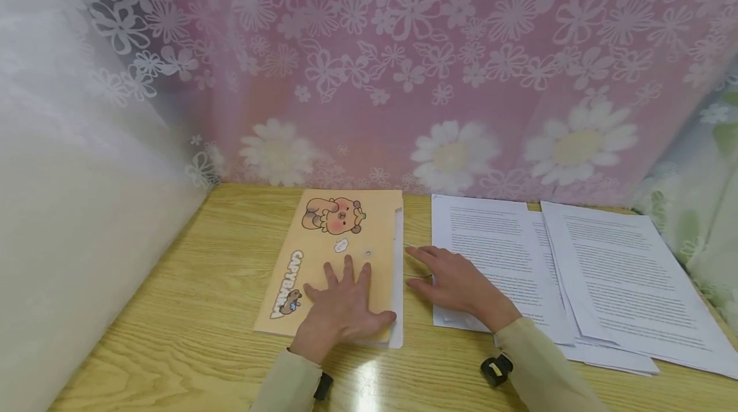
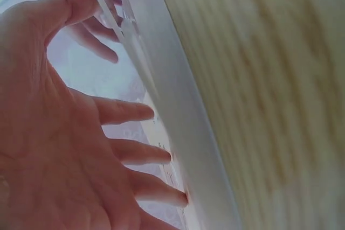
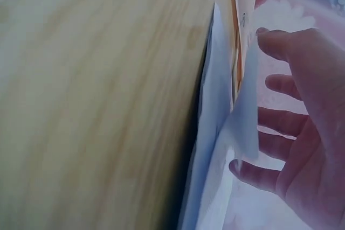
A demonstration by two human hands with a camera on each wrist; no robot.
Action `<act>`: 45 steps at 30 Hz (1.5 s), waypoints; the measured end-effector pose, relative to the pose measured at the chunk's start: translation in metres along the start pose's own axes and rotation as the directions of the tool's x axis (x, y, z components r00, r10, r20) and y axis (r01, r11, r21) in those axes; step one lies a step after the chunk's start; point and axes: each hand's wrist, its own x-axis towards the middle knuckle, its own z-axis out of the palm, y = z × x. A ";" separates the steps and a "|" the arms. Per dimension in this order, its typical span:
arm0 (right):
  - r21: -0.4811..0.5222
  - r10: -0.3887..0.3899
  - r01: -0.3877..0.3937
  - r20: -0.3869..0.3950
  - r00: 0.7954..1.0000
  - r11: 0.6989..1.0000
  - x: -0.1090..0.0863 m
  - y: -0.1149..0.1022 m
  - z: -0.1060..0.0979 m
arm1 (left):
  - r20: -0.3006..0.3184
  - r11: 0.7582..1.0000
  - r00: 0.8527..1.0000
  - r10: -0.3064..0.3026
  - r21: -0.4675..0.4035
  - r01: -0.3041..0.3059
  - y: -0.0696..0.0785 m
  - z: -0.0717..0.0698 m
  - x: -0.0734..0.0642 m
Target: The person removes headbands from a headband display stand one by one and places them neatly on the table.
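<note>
A light-orange folder (image 1: 323,252) with cartoon capybaras and "CAPYBARA" lettering lies on the table, a white strip showing along its right side. My left hand (image 1: 344,309) rests on its lower part with fingers spread, the thumb out at the right edge. Just right of the folder is my right hand (image 1: 455,280), its thumb and fingers apart and pointing at that edge. Thin dark lines show in the gap by its fingertips. In the right wrist view the fingers overlap the raised corner of a white sheet (image 3: 245,127).
Right of the folder, printed sheets (image 1: 487,226) lie beside and partly under another stack of printed pages (image 1: 623,271). The wooden table (image 1: 190,296) meets a pink flowered curtain (image 1: 369,79) at the back. White fabric (image 1: 69,175) hangs on the left.
</note>
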 end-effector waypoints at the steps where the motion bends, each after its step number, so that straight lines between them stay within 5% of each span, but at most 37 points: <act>1: 0.006 -0.003 0.003 0.000 1.000 1.000 0.002 -0.001 0.001 | 0.002 1.000 1.000 -0.004 -0.003 0.004 0.000 0.000 0.000; 11: -0.085 -0.083 0.079 -0.044 0.996 0.993 0.021 -0.006 0.012 | -0.004 0.997 0.999 -0.046 -0.063 0.046 -0.005 -0.007 0.002; 18: -0.126 -0.013 0.018 0.038 0.999 0.992 0.034 -0.009 0.013 | 0.012 0.987 0.999 -0.044 -0.151 0.045 -0.014 -0.015 0.008; 28: -0.147 0.010 -0.001 0.058 0.998 0.989 0.038 -0.008 0.013 | -0.053 0.913 0.995 0.080 -0.396 -0.094 -0.032 -0.027 0.007; 39: -0.163 0.024 -0.011 0.076 0.997 0.987 0.039 -0.006 0.015 | -0.058 0.898 0.969 0.242 -0.364 -0.246 -0.043 -0.027 0.006; 45: -0.152 0.027 -0.015 0.076 0.997 0.988 0.039 -0.006 0.014 | -0.082 0.898 0.973 0.215 -0.376 -0.230 -0.043 -0.028 0.005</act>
